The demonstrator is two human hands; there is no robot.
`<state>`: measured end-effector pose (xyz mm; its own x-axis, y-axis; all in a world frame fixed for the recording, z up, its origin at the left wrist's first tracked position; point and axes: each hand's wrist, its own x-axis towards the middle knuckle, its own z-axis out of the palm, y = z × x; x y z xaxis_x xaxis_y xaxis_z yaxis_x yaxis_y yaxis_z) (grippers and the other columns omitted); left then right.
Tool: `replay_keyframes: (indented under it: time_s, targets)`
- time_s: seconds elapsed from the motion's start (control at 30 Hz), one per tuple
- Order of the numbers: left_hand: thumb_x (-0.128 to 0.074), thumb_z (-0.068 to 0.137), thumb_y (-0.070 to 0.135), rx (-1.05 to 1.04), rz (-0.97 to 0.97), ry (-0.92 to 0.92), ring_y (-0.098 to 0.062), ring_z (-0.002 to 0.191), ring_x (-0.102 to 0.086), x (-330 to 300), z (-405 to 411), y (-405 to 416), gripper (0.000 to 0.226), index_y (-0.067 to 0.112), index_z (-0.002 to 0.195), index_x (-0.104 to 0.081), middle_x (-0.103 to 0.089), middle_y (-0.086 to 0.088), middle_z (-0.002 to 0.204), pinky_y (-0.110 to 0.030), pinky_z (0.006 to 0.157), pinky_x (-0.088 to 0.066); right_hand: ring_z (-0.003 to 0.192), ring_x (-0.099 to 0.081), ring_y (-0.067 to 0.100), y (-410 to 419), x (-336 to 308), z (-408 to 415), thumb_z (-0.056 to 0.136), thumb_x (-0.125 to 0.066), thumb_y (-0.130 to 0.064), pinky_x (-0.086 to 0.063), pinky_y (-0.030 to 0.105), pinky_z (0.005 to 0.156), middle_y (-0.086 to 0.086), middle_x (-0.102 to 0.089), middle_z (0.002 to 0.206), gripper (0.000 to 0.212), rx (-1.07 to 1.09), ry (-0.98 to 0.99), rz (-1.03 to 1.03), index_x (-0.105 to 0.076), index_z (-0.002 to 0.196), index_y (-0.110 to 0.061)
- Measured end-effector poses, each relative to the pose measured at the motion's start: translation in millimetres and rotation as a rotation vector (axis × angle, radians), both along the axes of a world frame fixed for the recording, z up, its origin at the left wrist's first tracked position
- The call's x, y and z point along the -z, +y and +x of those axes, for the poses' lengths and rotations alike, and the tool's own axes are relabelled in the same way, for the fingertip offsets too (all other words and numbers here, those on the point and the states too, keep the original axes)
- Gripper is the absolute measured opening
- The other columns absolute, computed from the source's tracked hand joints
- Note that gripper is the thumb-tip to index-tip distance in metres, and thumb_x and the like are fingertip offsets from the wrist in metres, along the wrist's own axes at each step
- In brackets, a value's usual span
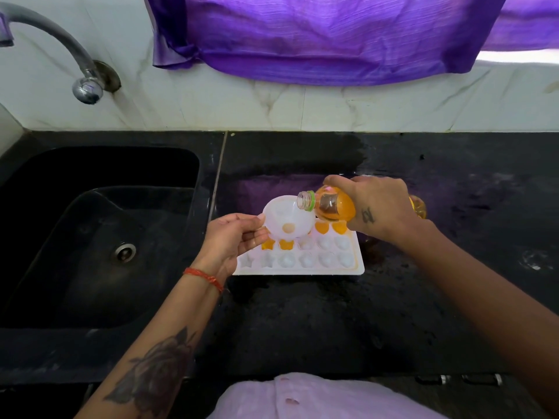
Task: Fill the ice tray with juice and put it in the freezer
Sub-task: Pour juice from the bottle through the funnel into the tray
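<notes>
tilting juice bottle point(332, 205), label perhaps brown, writing unreadable, over funnel point(287, 219).

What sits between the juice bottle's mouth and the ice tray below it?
A white funnel, held by the left hand, sits over the ice tray. The right hand tips the juice bottle into it; nothing else intervenes.

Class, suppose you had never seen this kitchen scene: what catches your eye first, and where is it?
The bright orange juice bottle, tipped by the right hand over a white funnel held by the left hand, mid-counter. Beneath lies the white ice tray, a few cells orange. A purple cloth hangs along the wall behind.
</notes>
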<state>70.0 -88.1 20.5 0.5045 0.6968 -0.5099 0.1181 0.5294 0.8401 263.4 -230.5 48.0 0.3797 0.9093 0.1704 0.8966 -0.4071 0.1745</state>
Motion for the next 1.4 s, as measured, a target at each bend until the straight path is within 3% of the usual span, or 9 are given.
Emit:
replay_keyframes:
  time_s: [0.17,0.3,0.53,0.73,1.2,1.33,1.4]
  targets:
    - [-0.067,0.079,-0.002,0.015,0.005,-0.026,-0.012,0.049,-0.068,0,6,-3,0.004,-0.001,0.076,-0.065,-0.069,-0.004,0.054,-0.017,0.048,-0.054,0.08,-0.062,0.023,-7,-3,2,0.077,-0.069,-0.043,-0.034,0.026,0.056,-0.004,-0.064,0.088,0.061,0.03,0.029,0.011,-0.034,0.126,-0.042]
    - [-0.068,0.078,-0.001,0.043,0.002,-0.016,-0.013,0.049,-0.068,4,14,-9,0.003,-0.001,0.077,-0.065,-0.069,-0.005,0.052,-0.017,0.047,-0.053,0.08,-0.062,0.025,-15,-3,5,0.078,-0.067,-0.043,-0.029,0.025,0.055,-0.002,-0.065,0.09,0.057,0.019,0.008,0.022,-0.037,0.127,-0.041]
    - [-0.069,0.078,0.0,0.067,0.003,0.001,-0.013,0.051,-0.068,10,21,-14,0.004,-0.001,0.078,-0.066,-0.069,-0.005,0.053,-0.018,0.048,-0.054,0.073,-0.061,0.029,-23,0,8,0.078,-0.062,-0.029,-0.027,0.026,0.05,0.002,-0.065,0.089,0.054,0.002,-0.083,-0.027,-0.04,0.127,-0.035]
    - [-0.068,0.078,-0.001,0.079,0.008,0.0,-0.012,0.05,-0.068,10,24,-17,0.003,0.0,0.077,-0.066,-0.069,-0.004,0.053,-0.018,0.049,-0.054,0.08,-0.063,0.03,-28,0,10,0.076,-0.062,-0.022,-0.026,0.029,0.052,0.002,-0.065,0.097,0.061,0.004,-0.123,-0.052,-0.038,0.131,-0.035]
    - [-0.071,0.076,0.001,0.064,0.023,0.013,-0.014,0.054,-0.069,10,25,-15,0.005,-0.001,0.08,-0.068,-0.07,-0.008,0.06,-0.019,0.05,-0.055,0.077,-0.062,0.027,-26,3,15,0.076,-0.068,-0.03,-0.028,0.026,0.051,0.0,-0.065,0.091,0.061,0.02,-0.059,-0.022,-0.038,0.129,-0.038]
    - [-0.07,0.077,0.001,0.065,0.023,0.008,-0.013,0.052,-0.069,10,26,-15,0.003,0.0,0.078,-0.067,-0.07,-0.006,0.056,-0.018,0.049,-0.054,0.078,-0.062,0.028,-30,-1,14,0.077,-0.065,-0.034,-0.016,0.021,0.05,0.0,-0.066,0.089,0.055,0.028,-0.007,0.022,-0.041,0.126,-0.037]
    - [-0.069,0.077,0.001,0.064,0.015,0.002,-0.014,0.052,-0.069,10,27,-16,0.003,-0.001,0.078,-0.067,-0.07,-0.007,0.056,-0.018,0.049,-0.054,0.08,-0.062,0.029,-33,-3,14,0.078,-0.064,-0.034,-0.018,0.022,0.051,0.0,-0.066,0.09,0.053,0.034,0.024,0.031,-0.042,0.126,-0.037]
